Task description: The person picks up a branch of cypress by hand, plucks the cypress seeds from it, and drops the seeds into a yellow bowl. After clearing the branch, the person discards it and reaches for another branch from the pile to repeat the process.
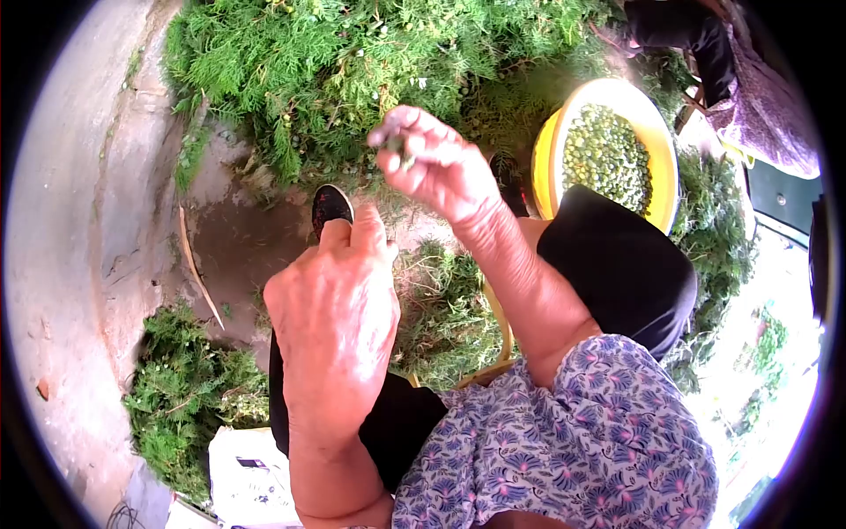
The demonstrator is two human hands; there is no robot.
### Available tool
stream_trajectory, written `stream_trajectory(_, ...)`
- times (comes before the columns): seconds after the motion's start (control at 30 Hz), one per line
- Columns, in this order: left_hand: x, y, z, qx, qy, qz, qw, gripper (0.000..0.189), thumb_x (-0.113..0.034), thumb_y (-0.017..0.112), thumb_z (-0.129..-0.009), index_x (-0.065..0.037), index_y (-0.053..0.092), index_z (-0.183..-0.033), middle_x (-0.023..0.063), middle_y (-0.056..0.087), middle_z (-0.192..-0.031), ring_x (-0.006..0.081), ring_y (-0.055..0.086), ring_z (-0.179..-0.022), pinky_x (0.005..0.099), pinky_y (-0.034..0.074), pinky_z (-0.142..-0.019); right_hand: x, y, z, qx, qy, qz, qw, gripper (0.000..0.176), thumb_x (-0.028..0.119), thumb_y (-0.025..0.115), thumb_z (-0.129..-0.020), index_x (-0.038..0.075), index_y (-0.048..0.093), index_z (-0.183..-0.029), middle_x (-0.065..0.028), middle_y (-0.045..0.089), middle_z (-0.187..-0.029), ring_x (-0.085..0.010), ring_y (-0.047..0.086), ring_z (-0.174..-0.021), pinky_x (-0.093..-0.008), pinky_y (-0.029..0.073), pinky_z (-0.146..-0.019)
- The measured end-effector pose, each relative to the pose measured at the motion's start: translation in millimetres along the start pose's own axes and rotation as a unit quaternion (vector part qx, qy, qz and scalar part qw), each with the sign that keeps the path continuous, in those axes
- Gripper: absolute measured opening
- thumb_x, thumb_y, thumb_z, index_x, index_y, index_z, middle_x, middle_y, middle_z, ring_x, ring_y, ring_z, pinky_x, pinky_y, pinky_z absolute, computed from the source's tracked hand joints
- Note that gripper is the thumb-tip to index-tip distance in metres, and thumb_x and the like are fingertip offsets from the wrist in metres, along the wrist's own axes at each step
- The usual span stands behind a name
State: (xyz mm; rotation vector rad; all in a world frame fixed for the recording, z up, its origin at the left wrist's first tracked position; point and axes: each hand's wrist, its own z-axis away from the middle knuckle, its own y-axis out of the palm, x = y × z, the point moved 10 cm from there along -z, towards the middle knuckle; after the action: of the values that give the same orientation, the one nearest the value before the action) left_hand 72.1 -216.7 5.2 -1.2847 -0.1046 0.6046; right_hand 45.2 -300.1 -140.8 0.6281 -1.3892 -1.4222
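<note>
Concrete ground, cuttings heaped; yellow basin behind knee; right hand grip pinches sprig; left hand clenched, blocking lap.

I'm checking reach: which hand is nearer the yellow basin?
Right. The right hand, pinching a green bit, is raised just left of the yellow basin; the left hand sits lower and farther left.
</note>
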Motion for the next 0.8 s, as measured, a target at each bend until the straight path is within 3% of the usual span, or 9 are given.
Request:
stream_trajectory(0.17,-45,23,9,0.042,0.137,0.011,0.990,0.009,-0.010,0.055,-0.077,-0.002,0.054,-0.082,0.0131,0.057,-0.070,0.0273,0.059,-0.062,0.0374,0.045,-0.055,79,-41,-26,-0.129,-0.014,0.226,0.965,0.021,0.024,0.060,-0.083,0.003,0.056,-0.080,-0.0098,0.060,-0.079,-0.0169,0.057,-0.068,-0.0261,0.048,-0.055)
stream_trajectory(0.27,-74,55,22,0.074,0.217,-0.015,0.973,0.007,-0.001,0.051,-0.071,-0.004,0.053,-0.078,0.0091,0.054,-0.066,0.0231,0.058,-0.063,0.0356,0.043,-0.054,144,-73,-17,-0.213,0.013,0.470,0.857,0.023,0.026,0.059,-0.084,0.003,0.058,-0.090,-0.0066,0.058,-0.077,-0.0137,0.056,-0.065,-0.0261,0.049,-0.059)
stream_trajectory(0.3,-81,59,28,0.084,0.232,-0.008,0.969,0.007,-0.001,0.051,-0.071,-0.004,0.053,-0.077,0.0084,0.053,-0.066,0.0225,0.057,-0.064,0.0353,0.043,-0.056,161,-70,-12,-0.145,0.139,0.695,0.690,0.026,0.028,0.055,-0.087,0.003,0.059,-0.092,-0.0058,0.057,-0.076,-0.0123,0.056,-0.064,-0.0260,0.050,-0.059)
stream_trajectory(0.37,-88,60,37,0.088,0.248,0.007,0.965,0.008,-0.001,0.051,-0.070,-0.005,0.052,-0.077,0.0081,0.052,-0.069,0.0221,0.056,-0.068,0.0346,0.042,-0.061,205,-77,16,-0.148,0.204,0.847,0.468,0.026,0.024,0.051,-0.087,0.003,0.057,-0.073,-0.0044,0.055,-0.070,-0.0092,0.053,-0.059,-0.0238,0.049,-0.053)
stream_trajectory(0.4,-92,61,41,0.094,0.262,0.019,0.960,0.008,-0.001,0.052,-0.069,-0.005,0.052,-0.076,0.0078,0.052,-0.072,0.0217,0.055,-0.072,0.0338,0.041,-0.065,220,-114,19,-0.013,0.234,0.924,0.300,0.027,0.020,0.051,-0.086,0.005,0.053,-0.064,-0.0024,0.051,-0.061,-0.0092,0.051,-0.053,-0.0237,0.046,-0.049)
stream_trajectory(0.47,-93,60,42,0.116,0.254,0.026,0.960,0.010,-0.001,0.052,-0.068,-0.005,0.051,-0.077,0.0079,0.051,-0.075,0.0219,0.053,-0.075,0.0332,0.040,-0.068,255,-117,82,-0.219,0.310,0.857,0.348,0.014,0.015,0.054,-0.082,0.008,0.063,-0.074,-0.0054,0.062,-0.065,-0.0104,0.056,-0.051,-0.0259,0.048,-0.051)
stream_trajectory(0.57,-92,60,40,0.086,0.261,0.020,0.961,0.006,-0.005,0.056,-0.066,-0.010,0.055,-0.069,0.0049,0.051,-0.070,0.0188,0.054,-0.071,0.0307,0.038,-0.063,259,-155,130,-0.043,0.443,0.878,0.175,0.017,0.027,0.064,-0.074,0.013,0.069,-0.081,-0.0056,0.066,-0.080,-0.0177,0.061,-0.078,-0.0341,0.048,-0.074)
stream_trajectory(0.73,-96,54,49,0.024,0.278,-0.016,0.960,0.007,-0.010,0.061,-0.065,-0.016,0.060,-0.061,-0.0002,0.051,-0.061,0.0146,0.055,-0.064,0.0299,0.034,-0.053,203,-136,73,0.000,0.372,0.899,0.232,0.019,0.025,0.064,-0.077,0.011,0.068,-0.089,-0.0082,0.066,-0.082,-0.0219,0.062,-0.074,-0.0357,0.049,-0.068)
stream_trajectory(0.8,-95,56,50,0.073,0.278,-0.014,0.958,0.008,-0.010,0.061,-0.066,-0.016,0.061,-0.061,-0.0005,0.051,-0.061,0.0148,0.056,-0.066,0.0298,0.034,-0.053,132,-123,32,0.156,0.303,0.894,0.292,0.018,0.023,0.060,-0.078,0.006,0.064,-0.079,-0.0096,0.063,-0.075,-0.0222,0.060,-0.066,-0.0361,0.048,-0.062)
